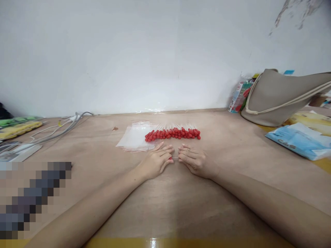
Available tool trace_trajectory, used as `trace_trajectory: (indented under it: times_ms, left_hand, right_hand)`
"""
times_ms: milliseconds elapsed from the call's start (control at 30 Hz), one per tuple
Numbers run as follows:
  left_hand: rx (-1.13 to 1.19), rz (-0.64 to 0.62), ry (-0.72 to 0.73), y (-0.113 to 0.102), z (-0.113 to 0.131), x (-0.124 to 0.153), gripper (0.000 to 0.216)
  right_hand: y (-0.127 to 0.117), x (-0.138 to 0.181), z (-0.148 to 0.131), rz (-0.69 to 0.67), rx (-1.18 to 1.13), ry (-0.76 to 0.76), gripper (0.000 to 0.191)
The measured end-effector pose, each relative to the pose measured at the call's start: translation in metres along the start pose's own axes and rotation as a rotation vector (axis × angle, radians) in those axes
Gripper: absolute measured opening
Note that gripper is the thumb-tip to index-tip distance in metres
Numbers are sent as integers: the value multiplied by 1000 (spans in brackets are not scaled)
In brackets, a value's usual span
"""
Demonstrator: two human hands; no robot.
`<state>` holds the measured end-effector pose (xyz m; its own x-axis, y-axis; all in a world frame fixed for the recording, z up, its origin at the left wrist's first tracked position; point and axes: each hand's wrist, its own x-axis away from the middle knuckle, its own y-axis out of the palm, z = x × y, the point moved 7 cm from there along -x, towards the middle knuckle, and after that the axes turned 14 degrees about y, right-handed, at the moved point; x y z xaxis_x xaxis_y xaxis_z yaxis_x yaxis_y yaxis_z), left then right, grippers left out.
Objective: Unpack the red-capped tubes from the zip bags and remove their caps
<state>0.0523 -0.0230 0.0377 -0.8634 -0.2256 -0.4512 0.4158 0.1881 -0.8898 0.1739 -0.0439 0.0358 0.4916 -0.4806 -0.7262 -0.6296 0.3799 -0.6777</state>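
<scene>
Between my two hands, low over the table, lies a thin white red-tipped stick [175, 158]. My left hand [157, 159] is closed on its red end, which shows at the fingertips. My right hand [192, 158] pinches the other end of the white shaft. Just beyond my hands is a row of loose red-tipped sticks [172, 133], their red ends facing me. To the left of that row lies a stack of clear plastic bags [131, 137], partly under the leftmost sticks.
Grey and white cables [64, 127] and yellow and green packs [19, 129] are at the far left. A grey bag [274, 96], a clear printed package [239, 94] and a blue tissue pack [297, 139] stand at the right. A pixelated patch covers the lower left.
</scene>
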Motion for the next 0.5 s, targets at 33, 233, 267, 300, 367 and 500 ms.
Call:
trace_trajectory:
  times_ms: [33,233,267,300,367,500]
  left_hand:
    - [6,13,-17,-1,-5,4,24]
    - [-26,113,-168,-11,-30,34,20]
    - [-28,127,-180,-11,-30,34,19]
    - [-31,143,-194,-10,-31,34,18]
    - [-47,192,-224,-10,-32,32,20]
    - [-96,261,-273,-7,-39,25,38]
  right_hand:
    - [-1,1,4,-5,-3,14,27]
    - [-8,3,36,16,83,295,23]
    - [-6,1,38,14,125,324,23]
    - [-3,0,38,8,166,340,23]
    - [4,-3,39,0,217,368,23]
    - [16,-10,41,-18,164,398,30]
